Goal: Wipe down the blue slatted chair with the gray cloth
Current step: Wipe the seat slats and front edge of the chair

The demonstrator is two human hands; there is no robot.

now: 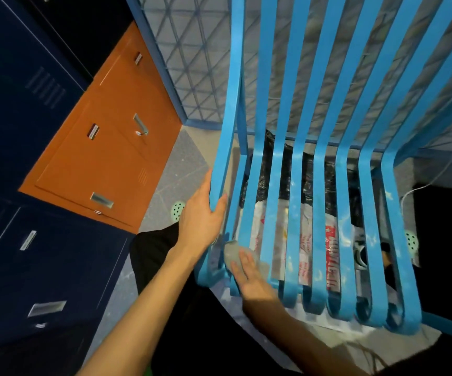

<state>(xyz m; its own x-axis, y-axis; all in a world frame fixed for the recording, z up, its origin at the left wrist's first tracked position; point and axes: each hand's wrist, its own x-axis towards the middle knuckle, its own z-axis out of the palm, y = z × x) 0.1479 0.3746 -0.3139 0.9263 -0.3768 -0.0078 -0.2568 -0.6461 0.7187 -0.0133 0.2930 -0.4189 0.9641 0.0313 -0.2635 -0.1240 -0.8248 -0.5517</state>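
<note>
Blue slatted chair (321, 185) being wiped at its front left corner.
Left edge slat is gripped by the left hand (200, 221); gray cloth (231, 253) is pressed by the flat right hand (252, 280); plastic bags (331, 240) underneath, contents unseen.

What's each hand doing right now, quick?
Left hand: grips the left edge slat of the blue slatted chair.
Right hand: open, fingers fairly straight, pressing the gray cloth onto the seat.

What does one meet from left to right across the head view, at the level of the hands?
Dark blue lockers → orange cabinet → left hand gripping the blue slatted chair → gray cloth under the right hand → red-printed bag beneath the seat → green perforated disc.
</note>
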